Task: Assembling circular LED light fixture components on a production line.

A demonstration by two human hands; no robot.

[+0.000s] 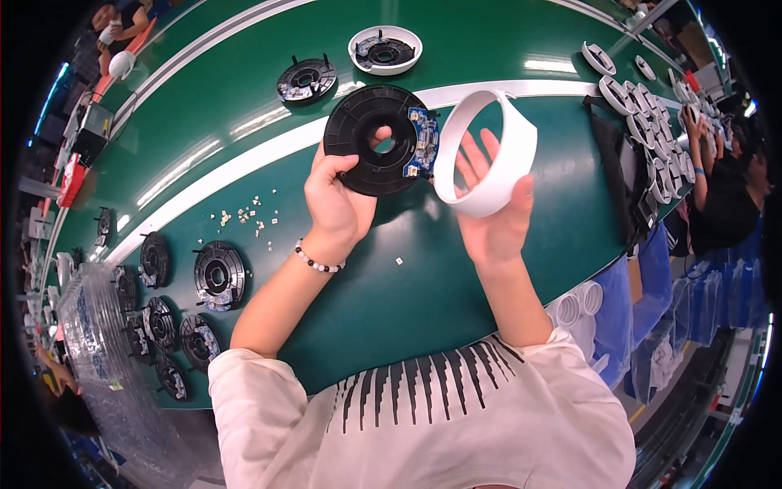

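Note:
My left hand (336, 210) grips a round black plastic disc (358, 122) by its lower left edge, the thumb on its face and a fingertip showing through the centre hole. A blue circuit board (423, 145) sits along the disc's right side. Just to the right, my right hand (498, 232) holds a white plastic ring (518, 143) tilted on edge, with fingers seen through its opening and the thumb outside. Disc and ring are side by side above the green table; whether their edges touch I cannot tell.
Beyond my hands lie another black disc (303, 81) and a white ring (353, 55) with a disc inside. Small white connectors (244, 216) are scattered left. Several discs (218, 269) lie near clear plastic trays (91, 326). Many white rings (617, 95) fill the right, near co-workers.

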